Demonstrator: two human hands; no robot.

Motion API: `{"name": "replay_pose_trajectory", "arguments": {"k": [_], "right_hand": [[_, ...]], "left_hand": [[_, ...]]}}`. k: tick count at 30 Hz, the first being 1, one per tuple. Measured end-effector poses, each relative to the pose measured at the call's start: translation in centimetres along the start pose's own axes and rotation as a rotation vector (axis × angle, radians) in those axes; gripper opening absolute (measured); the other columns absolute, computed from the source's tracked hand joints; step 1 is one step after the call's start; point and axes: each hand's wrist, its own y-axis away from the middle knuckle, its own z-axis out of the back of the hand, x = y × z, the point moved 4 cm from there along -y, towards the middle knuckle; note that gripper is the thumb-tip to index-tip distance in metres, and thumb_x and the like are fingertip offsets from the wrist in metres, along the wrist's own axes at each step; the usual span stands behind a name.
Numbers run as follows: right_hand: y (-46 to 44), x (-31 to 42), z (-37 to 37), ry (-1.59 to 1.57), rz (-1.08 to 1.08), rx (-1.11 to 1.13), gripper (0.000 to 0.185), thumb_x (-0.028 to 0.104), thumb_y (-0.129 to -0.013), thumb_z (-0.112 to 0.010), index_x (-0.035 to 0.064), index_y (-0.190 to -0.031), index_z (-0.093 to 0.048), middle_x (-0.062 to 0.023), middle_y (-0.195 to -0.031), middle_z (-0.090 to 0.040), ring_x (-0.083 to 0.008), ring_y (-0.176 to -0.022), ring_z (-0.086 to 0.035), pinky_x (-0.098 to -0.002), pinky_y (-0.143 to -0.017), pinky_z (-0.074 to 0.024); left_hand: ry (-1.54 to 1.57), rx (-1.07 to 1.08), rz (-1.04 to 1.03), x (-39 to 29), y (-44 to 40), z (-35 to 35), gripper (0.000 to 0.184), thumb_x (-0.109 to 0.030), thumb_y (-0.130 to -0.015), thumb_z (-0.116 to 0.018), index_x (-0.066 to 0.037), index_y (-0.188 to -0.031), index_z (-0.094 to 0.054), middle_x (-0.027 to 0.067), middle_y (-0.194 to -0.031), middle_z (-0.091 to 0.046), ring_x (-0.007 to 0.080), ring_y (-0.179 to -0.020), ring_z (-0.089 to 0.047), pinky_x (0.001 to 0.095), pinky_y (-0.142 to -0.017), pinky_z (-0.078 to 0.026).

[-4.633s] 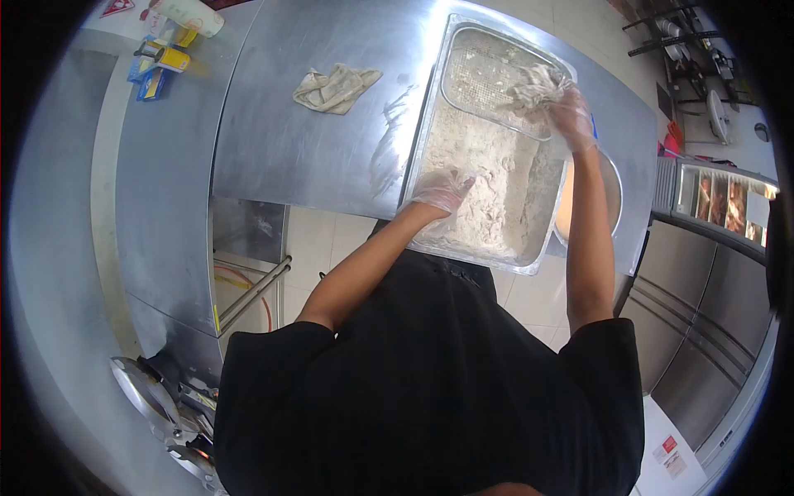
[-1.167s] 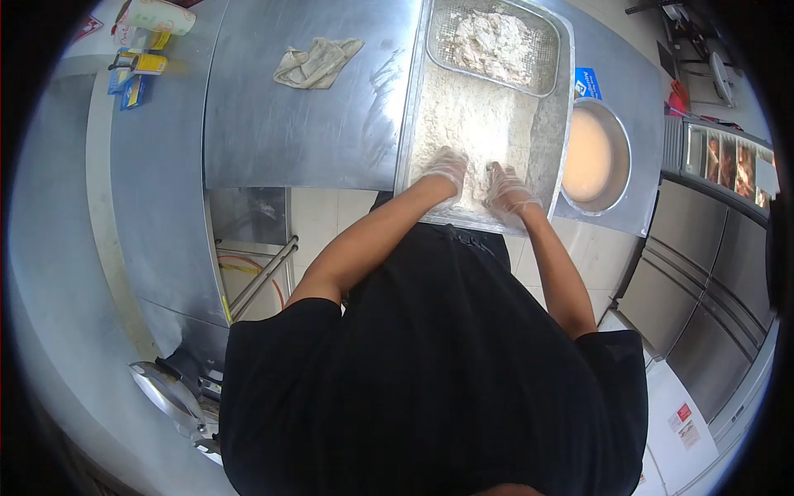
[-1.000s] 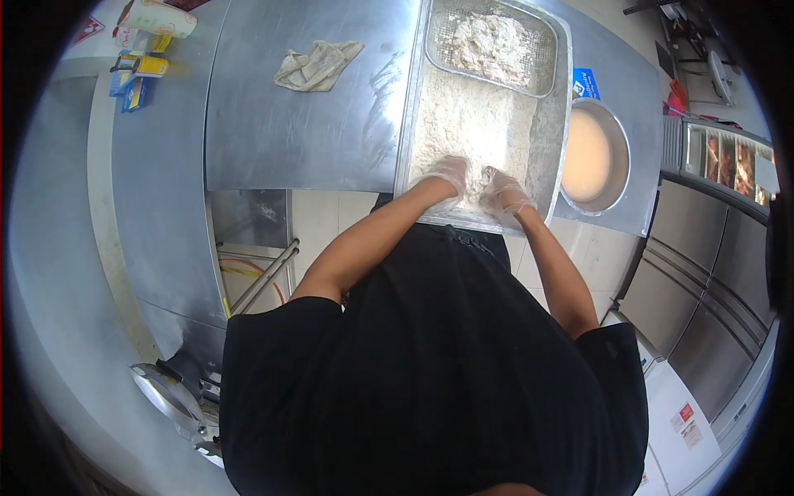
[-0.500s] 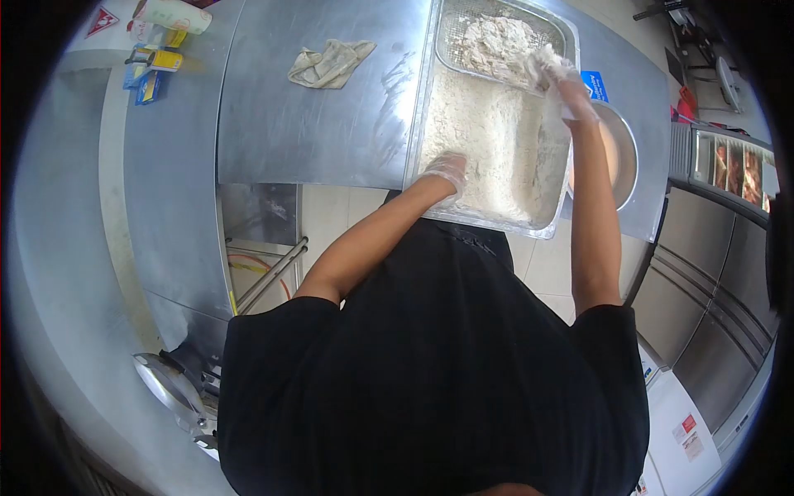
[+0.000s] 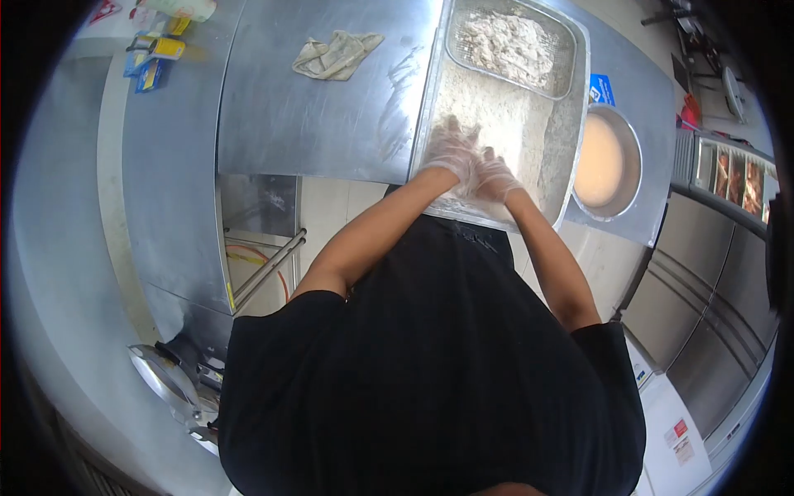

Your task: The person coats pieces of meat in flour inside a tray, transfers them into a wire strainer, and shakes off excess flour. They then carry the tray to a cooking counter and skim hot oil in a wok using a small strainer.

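Both my hands wear clear plastic gloves and are side by side over the near part of a large metal tray (image 5: 571,165). Pale flour (image 5: 488,103) covers the tray's bottom. My left hand (image 5: 452,151) has its fingers apart, at the flour near the tray's left wall. Close to its right, my right hand (image 5: 495,178) also has spread fingers and holds nothing that I can see. At the tray's far end sits a wire basket (image 5: 566,70) with flour-coated pieces (image 5: 509,45) heaped in it.
Right of the tray stands a round metal bowl (image 5: 635,165) of pale orange liquid (image 5: 597,161), with a blue packet (image 5: 601,88) behind it. A crumpled cloth (image 5: 337,55) lies on the steel table (image 5: 322,124) to the left. Yellow and blue packages (image 5: 157,54) are further left.
My right hand has left the wire basket's right corner and come back toward me, beside my left hand. My left hand has moved slightly, its fingers now more visible.
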Motion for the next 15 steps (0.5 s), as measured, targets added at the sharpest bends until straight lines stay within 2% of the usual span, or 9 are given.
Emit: {"name": "replay_pose_trajectory", "arguments": {"k": [2,3,6,7,9,10,12,13,15], "right_hand": [[0.1,0.3,-1.1,0.078,0.044,0.079,0.054,0.023,-0.077,-0.058,0.0082,-0.126,-0.044,-0.0353,-0.118,-0.044,-0.0416,-0.106,-0.052,-0.0425,-0.091,-0.0425],[-1.7,-3.3,-6.2,-0.053,0.149,-0.147,0.048,0.018,-0.075,-0.06,0.0057,-0.12,-0.05,-0.0299,-0.112,-0.053,-0.0403,-0.102,-0.055,-0.0397,-0.09,-0.0433],[-0.2,-3.8,-2.9,-0.253,0.126,-0.025,0.042,0.018,-0.077,-0.062,0.0034,-0.115,-0.054,-0.0236,-0.11,-0.058,-0.0343,-0.104,-0.056,-0.037,-0.089,-0.0437],[1.0,-3.5,-0.8,-0.417,0.009,-0.087,0.038,0.019,-0.08,-0.062,0.0016,-0.113,-0.055,-0.0209,-0.109,-0.06,-0.0286,-0.1,-0.058,-0.0367,-0.088,-0.0439],[1.6,-4.8,1.2,-0.569,-0.076,-0.194,0.037,0.017,-0.082,-0.06,0.0023,-0.115,-0.054,-0.0201,-0.11,-0.059,-0.0271,-0.101,-0.057,-0.0354,-0.089,-0.0431],[2.0,-5.9,1.6,-0.648,-0.124,-0.251,0.037,0.015,-0.083,-0.059,0.0026,-0.116,-0.053,-0.0197,-0.111,-0.059,-0.0263,-0.101,-0.057,-0.0348,-0.089,-0.0427],[2.0,-7.3,2.1,-0.735,-0.056,-0.389,0.038,0.014,-0.083,-0.058,0.0035,-0.12,-0.051,-0.016,-0.114,-0.059,-0.0246,-0.103,-0.056,-0.0336,-0.091,-0.0414],[2.2,-7.5,2.2,-0.779,-0.021,-0.455,0.039,0.013,-0.084,-0.057,0.0039,-0.121,-0.05,-0.0142,-0.115,-0.058,-0.0237,-0.104,-0.055,-0.0331,-0.092,-0.0408],[2.9,-7.4,3.2,-0.831,-0.068,-0.389,0.042,0.011,-0.084,-0.056,0.0049,-0.124,-0.047,-0.0116,-0.117,-0.057,-0.0221,-0.106,-0.053,-0.0324,-0.093,-0.0397]], "left_hand": [[-0.118,0.009,-0.039,-0.1,-1.7,0.2,0.068,-0.013,-0.079,-0.055,-0.021,-0.141,-0.028,0.02,-0.139,-0.034,0.032,-0.124,-0.04,0.0349,-0.101,-0.036],[-0.136,-0.025,-0.108,-0.4,-2.0,0.3,0.057,-0.014,-0.077,-0.058,-0.017,-0.132,-0.043,0.0192,-0.131,-0.045,0.0286,-0.12,-0.046,0.0338,-0.097,-0.04],[-0.152,-0.01,-0.176,0.1,-4.4,-1.0,0.035,-0.014,-0.077,-0.059,-0.011,-0.112,-0.06,0.0185,-0.113,-0.058,0.0276,-0.11,-0.055,0.0345,-0.091,-0.044],[-0.1,0.007,-0.125,0.5,-3.9,-0.7,0.029,-0.014,-0.077,-0.06,-0.009,-0.105,-0.061,0.0181,-0.108,-0.06,0.0283,-0.106,-0.057,0.0352,-0.089,-0.045],[0.003,0.041,-0.031,1.0,-2.4,0.5,0.019,-0.016,-0.077,-0.061,-0.005,-0.092,-0.065,0.0173,-0.098,-0.064,0.0297,-0.098,-0.06,0.0367,-0.085,-0.047],[0.084,0.03,0.008,1.2,-2.0,0.8,0.019,-0.014,-0.076,-0.061,-0.005,-0.092,-0.065,0.018,-0.098,-0.064,0.0299,-0.095,-0.061,0.037,-0.083,-0.048],[0.244,0.012,0.077,1.4,-1.6,1.0,0.019,-0.011,-0.074,-0.061,-0.004,-0.091,-0.067,0.0192,-0.097,-0.064,0.0304,-0.09,-0.063,0.0375,-0.079,-0.05],[0.256,-0.009,0.034,1.4,-1.9,0.6,0.02,-0.015,-0.076,-0.061,-0.003,-0.092,-0.065,0.0188,-0.096,-0.064,0.031,-0.091,-0.062,0.038,-0.08,-0.05],[0.283,-0.054,-0.041,1.7,-2.3,0.0,0.025,-0.022,-0.079,-0.059,-0.003,-0.095,-0.063,0.018,-0.096,-0.063,0.0324,-0.091,-0.061,0.0392,-0.081,-0.048]]}}
